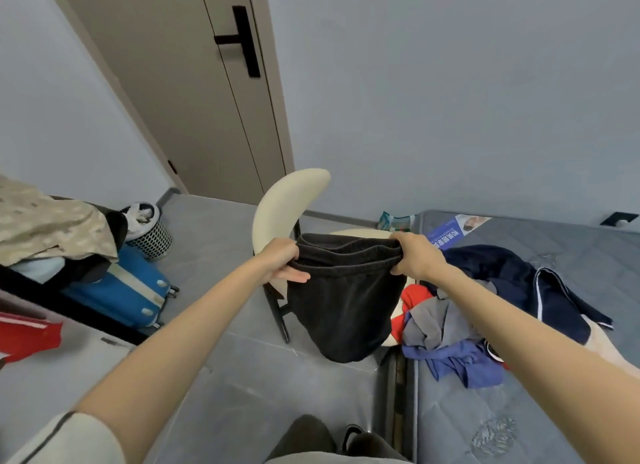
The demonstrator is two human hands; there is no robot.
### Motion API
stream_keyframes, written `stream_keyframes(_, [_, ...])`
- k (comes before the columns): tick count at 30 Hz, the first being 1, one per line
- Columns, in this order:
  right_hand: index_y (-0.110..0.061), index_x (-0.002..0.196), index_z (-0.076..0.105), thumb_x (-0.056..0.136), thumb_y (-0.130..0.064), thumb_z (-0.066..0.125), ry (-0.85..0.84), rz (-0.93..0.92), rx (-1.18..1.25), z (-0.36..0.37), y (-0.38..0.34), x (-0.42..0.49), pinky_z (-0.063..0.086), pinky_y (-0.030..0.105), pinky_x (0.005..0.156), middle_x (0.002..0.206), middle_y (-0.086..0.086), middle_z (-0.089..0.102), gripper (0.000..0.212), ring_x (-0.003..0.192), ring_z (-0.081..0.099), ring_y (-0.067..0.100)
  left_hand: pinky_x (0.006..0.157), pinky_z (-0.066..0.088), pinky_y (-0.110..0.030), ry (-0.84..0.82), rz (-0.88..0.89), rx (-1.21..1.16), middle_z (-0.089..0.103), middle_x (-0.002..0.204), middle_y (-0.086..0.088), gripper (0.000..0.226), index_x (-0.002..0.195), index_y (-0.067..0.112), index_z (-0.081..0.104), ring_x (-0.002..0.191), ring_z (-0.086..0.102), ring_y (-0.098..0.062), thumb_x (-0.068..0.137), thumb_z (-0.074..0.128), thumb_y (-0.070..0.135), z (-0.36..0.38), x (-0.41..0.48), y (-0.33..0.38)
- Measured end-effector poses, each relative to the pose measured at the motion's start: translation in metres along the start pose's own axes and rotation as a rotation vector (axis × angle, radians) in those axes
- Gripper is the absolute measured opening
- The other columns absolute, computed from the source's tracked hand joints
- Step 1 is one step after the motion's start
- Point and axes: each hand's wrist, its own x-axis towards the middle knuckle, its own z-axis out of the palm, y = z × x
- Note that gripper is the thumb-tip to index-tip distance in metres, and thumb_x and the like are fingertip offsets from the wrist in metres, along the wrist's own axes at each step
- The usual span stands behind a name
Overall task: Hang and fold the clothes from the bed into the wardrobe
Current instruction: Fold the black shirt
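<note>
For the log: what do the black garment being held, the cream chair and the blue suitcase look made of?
Black garment: soft matte knit, probably cotton fleece; it drapes limply and the waistband gathers. Cream chair: smooth padded upholstery, possibly faux leather, on dark legs. Blue suitcase: likely hard plastic, with a faint sheen.

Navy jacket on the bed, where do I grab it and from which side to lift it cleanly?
Probably the white-piped edge of the navy jacket, pinched from above: it stands up as a fold, clear of the grey, red and blue pile beside it. The left hand and right hand both grip the black garment, so free one first.
</note>
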Motion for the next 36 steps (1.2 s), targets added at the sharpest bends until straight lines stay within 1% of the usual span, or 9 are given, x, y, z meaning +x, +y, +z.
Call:
stream_keyframes(4, [-0.016, 0.106, 0.061, 0.078, -0.006, 0.066, 0.091, 0.029, 0.009, -0.007, 0.015, 0.049, 0.053, 0.045, 0.076, 0.101, 0.006, 0.067, 0.029, 0.097, 0.061, 0.027, 0.077, 0.059, -0.035, -0.028, 0.069, -0.092, 0.051, 0.126, -0.009, 0.036, 0.120, 0.003, 0.055, 0.091, 0.068, -0.028, 0.093, 0.033, -0.007, -0.002, 0.052, 0.036])
stream_keyframes(9, [-0.027, 0.113, 0.061, 0.084, -0.003, 0.053, 0.187, 0.107, 0.019, -0.009, 0.032, 0.125, 0.051, 0.040, 0.071, 0.106, 0.003, 0.067, 0.038, 0.096, 0.062, 0.030, 0.085, 0.056, -0.037, -0.039, 0.095, -0.145, 0.051, 0.125, -0.013, 0.033, 0.115, 0.001, 0.054, 0.115, 0.055, -0.030, 0.096, 0.030, -0.010, 0.004, 0.135, 0.082])
stream_keyframes(13, [-0.028, 0.116, 0.061, 0.084, 0.004, 0.049, 0.237, 0.190, 0.122, -0.011, 0.046, 0.191, 0.055, 0.046, 0.078, 0.107, 0.006, 0.068, 0.047, 0.090, 0.065, 0.031, 0.081, 0.055, -0.035, -0.064, 0.080, -0.194, 0.051, 0.126, -0.015, 0.034, 0.107, 0.003, 0.056, 0.113, 0.055, -0.029, 0.095, 0.027, -0.011, 0.006, 0.211, 0.121])
stream_keyframes(15, [-0.023, 0.115, 0.061, 0.084, 0.007, 0.046, 0.275, 0.224, 0.147, -0.011, 0.055, 0.223, 0.052, 0.040, 0.080, 0.108, 0.008, 0.067, 0.046, 0.095, 0.063, 0.032, 0.084, 0.054, -0.036, -0.079, 0.072, -0.202, 0.053, 0.124, -0.016, 0.034, 0.105, 0.004, 0.055, 0.110, 0.056, -0.028, 0.095, 0.026, -0.012, 0.009, 0.244, 0.140])
stream_keyframes(18, [-0.013, 0.115, 0.064, 0.081, 0.014, 0.038, 0.326, 0.296, 0.233, -0.018, 0.066, 0.266, 0.045, 0.030, 0.080, 0.109, 0.011, 0.067, 0.050, 0.100, 0.060, 0.031, 0.085, 0.053, -0.035, -0.112, 0.101, -0.204, 0.054, 0.124, -0.017, 0.039, 0.118, 0.003, 0.053, 0.110, 0.056, -0.026, 0.095, 0.026, -0.012, 0.016, 0.289, 0.166])
stream_keyframes(22, [-0.009, 0.110, 0.064, 0.077, 0.018, 0.036, 0.368, 0.360, 0.326, -0.021, 0.087, 0.309, 0.042, 0.025, 0.084, 0.110, 0.012, 0.063, 0.051, 0.100, 0.058, 0.028, 0.087, 0.049, -0.030, -0.112, 0.132, -0.172, 0.052, 0.121, -0.009, 0.044, 0.130, 0.002, 0.046, 0.109, 0.051, -0.019, 0.095, 0.027, -0.015, 0.029, 0.333, 0.190])
stream_keyframes(28, [-0.018, 0.101, 0.060, 0.076, 0.016, 0.046, 0.286, 0.426, 0.376, 0.024, 0.128, 0.336, 0.040, 0.024, 0.087, 0.112, 0.007, 0.057, 0.044, 0.098, 0.053, 0.020, 0.092, 0.044, -0.028, -0.128, 0.181, 0.074, 0.051, 0.118, 0.000, 0.040, 0.122, 0.011, 0.049, 0.109, 0.049, -0.014, 0.093, 0.035, -0.013, 0.049, 0.388, 0.153])
stream_keyframes(32, [-0.021, 0.095, 0.056, 0.068, 0.019, 0.048, 0.225, 0.421, 0.410, 0.074, 0.146, 0.325, 0.032, 0.013, 0.082, 0.106, 0.003, 0.054, 0.049, 0.097, 0.050, 0.014, 0.094, 0.036, -0.021, -0.071, 0.191, 0.218, 0.050, 0.113, 0.006, 0.042, 0.115, 0.015, 0.053, 0.111, 0.044, -0.009, 0.090, 0.040, -0.016, 0.063, 0.419, 0.102])
stream_keyframes(36, [-0.023, 0.098, 0.053, 0.069, 0.012, 0.059, 0.032, 0.409, 0.405, 0.131, 0.162, 0.302, 0.037, 0.020, 0.078, 0.105, -0.003, 0.047, 0.045, 0.098, 0.051, 0.017, 0.094, 0.033, -0.018, -0.015, 0.223, 0.371, 0.056, 0.113, -0.002, 0.051, 0.106, 0.012, 0.057, 0.113, 0.049, -0.016, 0.077, 0.039, -0.026, 0.072, 0.443, 0.045])
